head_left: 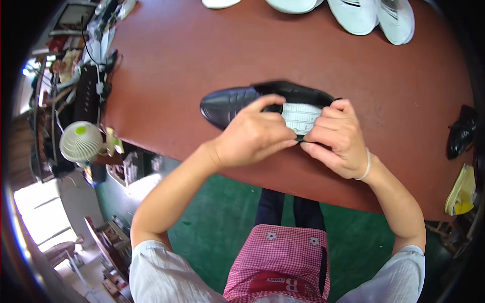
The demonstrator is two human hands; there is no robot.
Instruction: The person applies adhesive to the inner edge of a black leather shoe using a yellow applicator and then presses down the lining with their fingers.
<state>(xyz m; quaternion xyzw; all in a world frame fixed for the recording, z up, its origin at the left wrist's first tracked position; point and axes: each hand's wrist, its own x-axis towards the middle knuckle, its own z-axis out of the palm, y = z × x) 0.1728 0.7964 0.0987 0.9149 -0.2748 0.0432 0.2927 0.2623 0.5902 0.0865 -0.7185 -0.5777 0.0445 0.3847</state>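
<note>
A black leather shoe [230, 103] lies on the brown-red table [166, 65], its toe to the left and its opening facing up. White paper with printed lines [299, 117] shows inside the opening. My left hand [255, 129] is closed on the near rim of the shoe, thumb and fingers pinching the edge. Farther right, my right hand [337, 136] grips the same rim toward the heel, fingers curled over it. The two thumbs nearly meet at the near edge. My hands hide part of the near side and the heel.
Several white shoes [353, 15] stand along the far edge. Another black shoe [461, 132] and a yellow item [461, 189] lie at the right edge. A small fan [82, 142] and a black power strip [87, 91] are at the left.
</note>
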